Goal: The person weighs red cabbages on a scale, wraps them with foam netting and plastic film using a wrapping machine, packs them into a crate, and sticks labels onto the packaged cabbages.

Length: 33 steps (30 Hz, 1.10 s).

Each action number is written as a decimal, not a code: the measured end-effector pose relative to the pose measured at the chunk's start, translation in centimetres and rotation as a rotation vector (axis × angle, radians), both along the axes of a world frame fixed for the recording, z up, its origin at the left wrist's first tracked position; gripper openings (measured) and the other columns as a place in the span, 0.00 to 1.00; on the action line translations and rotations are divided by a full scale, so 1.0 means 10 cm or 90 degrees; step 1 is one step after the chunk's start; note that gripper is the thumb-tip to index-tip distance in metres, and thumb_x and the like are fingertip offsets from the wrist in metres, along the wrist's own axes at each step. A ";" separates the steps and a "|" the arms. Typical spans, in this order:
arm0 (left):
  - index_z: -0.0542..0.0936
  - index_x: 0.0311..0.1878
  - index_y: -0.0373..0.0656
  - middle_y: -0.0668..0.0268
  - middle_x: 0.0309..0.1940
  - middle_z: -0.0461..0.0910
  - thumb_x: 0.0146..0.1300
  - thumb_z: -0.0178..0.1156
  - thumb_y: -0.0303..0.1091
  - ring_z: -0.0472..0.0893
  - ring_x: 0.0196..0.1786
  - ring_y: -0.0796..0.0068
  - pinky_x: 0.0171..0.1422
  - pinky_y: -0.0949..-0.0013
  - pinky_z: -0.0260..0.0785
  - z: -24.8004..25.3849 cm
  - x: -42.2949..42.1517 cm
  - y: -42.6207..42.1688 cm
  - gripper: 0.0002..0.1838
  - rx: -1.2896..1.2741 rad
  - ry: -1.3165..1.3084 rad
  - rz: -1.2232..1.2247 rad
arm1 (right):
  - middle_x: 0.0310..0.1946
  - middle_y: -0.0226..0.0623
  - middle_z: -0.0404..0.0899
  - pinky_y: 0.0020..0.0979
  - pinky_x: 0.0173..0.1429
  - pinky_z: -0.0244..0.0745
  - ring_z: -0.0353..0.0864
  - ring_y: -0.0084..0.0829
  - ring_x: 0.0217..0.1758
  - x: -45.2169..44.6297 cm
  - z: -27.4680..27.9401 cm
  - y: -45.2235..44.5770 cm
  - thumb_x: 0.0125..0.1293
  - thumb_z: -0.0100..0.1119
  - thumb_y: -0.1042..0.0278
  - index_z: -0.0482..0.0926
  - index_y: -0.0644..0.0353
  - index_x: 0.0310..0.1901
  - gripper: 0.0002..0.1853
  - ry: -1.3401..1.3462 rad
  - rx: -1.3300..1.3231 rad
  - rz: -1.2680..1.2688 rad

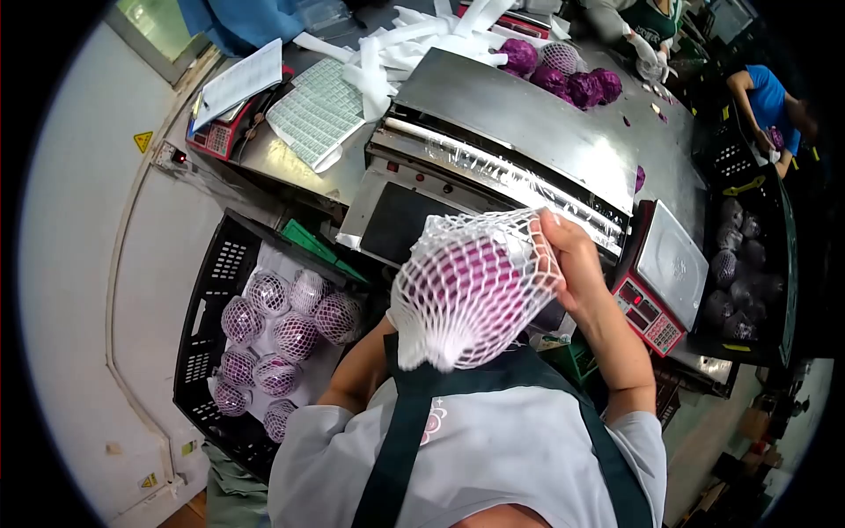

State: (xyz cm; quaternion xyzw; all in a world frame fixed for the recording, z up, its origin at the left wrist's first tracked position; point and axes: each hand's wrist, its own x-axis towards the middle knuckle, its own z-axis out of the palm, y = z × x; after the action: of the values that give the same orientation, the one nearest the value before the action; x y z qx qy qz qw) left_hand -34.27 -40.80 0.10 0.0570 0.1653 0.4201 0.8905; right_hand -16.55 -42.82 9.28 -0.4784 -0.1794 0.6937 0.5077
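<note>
In front of my chest is a red cabbage [471, 273] inside a white foam net sleeve [440, 330]. My right hand [568, 260] grips the open edge of the sleeve at its right side, the thumb and fingers closed on the mesh. My left forearm [356, 365] comes up from the lower left, and the hand itself is hidden behind the netted cabbage, so its fingers do not show. Just beyond the sleeve stands a steel film-wrapping machine [510, 172] with a roll of clear film and a dark plate [405, 224].
To my left, a black crate [211, 308] holds several netted cabbages [295, 334]. A red scale [664, 264] stands right. Bare cabbages [550, 81], white foam sleeves [414, 40] and label sheets [319, 110] lie behind. Other people [775, 106] work at the far right.
</note>
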 end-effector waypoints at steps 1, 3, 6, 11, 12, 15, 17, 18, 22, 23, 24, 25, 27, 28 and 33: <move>0.75 0.48 0.32 0.59 0.41 0.80 0.60 0.49 0.36 0.80 0.38 0.71 0.44 0.72 0.73 0.00 -0.01 0.01 0.18 -0.001 -0.005 0.004 | 0.17 0.33 0.72 0.16 0.07 0.55 0.63 0.17 0.07 0.04 -0.13 0.06 0.71 0.41 0.62 0.70 0.65 0.34 0.14 0.046 -0.009 0.012; 0.75 0.47 0.32 0.59 0.40 0.80 0.60 0.49 0.36 0.80 0.38 0.72 0.43 0.72 0.73 0.03 -0.03 0.09 0.18 0.001 -0.013 0.020 | 0.18 0.30 0.73 0.17 0.11 0.58 0.63 0.16 0.09 -0.07 -0.19 0.10 0.69 0.47 0.63 0.72 0.66 0.34 0.14 -0.026 -0.038 0.030; 0.75 0.46 0.31 0.60 0.40 0.80 0.60 0.48 0.35 0.80 0.37 0.72 0.43 0.73 0.73 0.15 -0.02 0.30 0.18 0.018 -0.018 0.056 | 0.30 0.34 0.79 0.22 0.34 0.73 0.77 0.20 0.33 0.03 -0.45 0.19 0.68 0.50 0.64 0.73 0.65 0.41 0.11 -0.354 0.004 0.094; 0.75 0.45 0.31 0.60 0.39 0.80 0.60 0.47 0.34 0.80 0.37 0.74 0.42 0.74 0.73 0.55 0.03 0.86 0.17 0.098 0.000 0.126 | 0.52 0.48 0.70 0.39 0.36 0.82 0.79 0.40 0.48 0.41 -0.06 0.32 0.61 0.35 0.28 0.57 0.63 0.63 0.43 -0.020 0.040 0.301; 0.75 0.45 0.30 0.60 0.39 0.80 0.60 0.47 0.34 0.80 0.37 0.74 0.42 0.74 0.73 0.61 0.11 1.02 0.17 0.143 0.024 0.134 | 0.55 0.49 0.69 0.41 0.35 0.82 0.77 0.42 0.50 0.40 0.06 0.39 0.60 0.33 0.27 0.55 0.62 0.65 0.46 0.023 0.057 0.245; 0.77 0.42 0.31 0.60 0.37 0.80 0.58 0.51 0.30 0.80 0.39 0.71 0.47 0.69 0.72 0.43 0.50 1.64 0.14 0.466 0.209 0.201 | 0.60 0.44 0.67 0.33 0.51 0.76 0.75 0.38 0.54 0.74 -0.18 0.94 0.60 0.32 0.26 0.58 0.64 0.64 0.46 0.015 0.028 0.093; 0.78 0.39 0.33 0.65 0.35 0.80 0.55 0.53 0.25 0.78 0.37 0.78 0.45 0.74 0.70 0.62 0.81 1.86 0.10 0.726 0.390 0.298 | 0.59 0.42 0.68 0.29 0.60 0.68 0.74 0.32 0.56 0.90 -0.14 1.22 0.63 0.36 0.31 0.62 0.64 0.62 0.41 -0.072 0.098 0.063; 0.77 0.40 0.33 0.66 0.35 0.79 0.55 0.53 0.25 0.77 0.37 0.77 0.45 0.73 0.69 0.61 0.97 2.00 0.10 0.706 0.402 0.273 | 0.58 0.41 0.70 0.30 0.61 0.66 0.73 0.31 0.57 1.00 -0.14 1.34 0.64 0.41 0.35 0.63 0.62 0.62 0.37 -0.076 0.131 0.035; 0.67 0.58 0.32 0.63 0.53 0.72 0.50 0.54 0.25 0.70 0.56 0.75 0.61 0.74 0.60 0.59 1.28 2.65 0.28 0.712 0.310 0.071 | 0.59 0.38 0.67 0.32 0.65 0.60 0.66 0.31 0.61 1.42 -0.22 1.76 0.52 0.67 0.59 0.62 0.62 0.63 0.38 -0.245 0.419 -0.051; 0.64 0.61 0.32 0.62 0.55 0.71 0.48 0.54 0.23 0.68 0.59 0.75 0.64 0.74 0.58 0.56 1.31 2.74 0.32 0.727 0.310 0.012 | 0.60 0.39 0.66 0.33 0.66 0.59 0.65 0.31 0.62 1.51 -0.22 1.83 0.47 0.72 0.62 0.61 0.62 0.63 0.42 -0.365 0.467 -0.054; 0.62 0.64 0.33 0.63 0.54 0.72 0.44 0.52 0.20 0.73 0.51 0.78 0.58 0.77 0.62 0.51 1.41 2.77 0.36 0.747 0.262 0.052 | 0.60 0.39 0.65 0.31 0.66 0.58 0.65 0.32 0.62 1.60 -0.23 1.88 0.38 0.77 0.61 0.61 0.61 0.63 0.49 -0.481 0.484 -0.028; 0.60 0.66 0.35 0.64 0.53 0.73 0.42 0.51 0.18 0.74 0.38 0.85 0.45 0.83 0.66 0.43 1.36 2.86 0.39 0.807 0.368 0.025 | 0.62 0.41 0.63 0.34 0.68 0.56 0.63 0.36 0.64 1.66 -0.21 1.89 0.34 0.78 0.58 0.62 0.58 0.63 0.51 -0.620 0.499 0.031; 0.60 0.66 0.37 0.66 0.50 0.75 0.42 0.50 0.16 0.70 0.29 0.92 0.33 0.88 0.63 0.39 1.30 2.80 0.40 0.820 0.431 0.001 | 0.65 0.43 0.59 0.39 0.69 0.55 0.58 0.39 0.68 1.73 -0.34 1.96 0.31 0.79 0.54 0.61 0.56 0.64 0.54 -0.767 0.608 0.095; 0.63 0.65 0.38 0.67 0.48 0.76 0.41 0.49 0.15 0.68 0.27 0.93 0.28 0.88 0.60 0.34 1.27 2.77 0.39 0.845 0.515 -0.028 | 0.67 0.45 0.55 0.43 0.70 0.54 0.55 0.42 0.70 1.72 -0.34 1.93 0.32 0.78 0.51 0.62 0.54 0.64 0.53 -0.833 0.616 0.133; 0.71 0.57 0.38 0.59 0.55 0.71 0.44 0.57 0.19 0.69 0.60 0.68 0.66 0.68 0.61 0.48 0.95 2.52 0.30 0.963 0.462 -0.025 | 0.66 0.41 0.56 0.46 0.69 0.54 0.52 0.48 0.70 1.60 -0.16 1.75 0.36 0.74 0.64 0.64 0.46 0.62 0.46 -0.970 0.699 0.242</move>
State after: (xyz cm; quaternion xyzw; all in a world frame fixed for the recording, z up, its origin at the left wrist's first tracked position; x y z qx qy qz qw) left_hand -24.72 -15.55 4.87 0.7736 0.1143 0.3575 0.5105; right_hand -0.50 -25.31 7.65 -0.4594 -0.8362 0.0859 0.2870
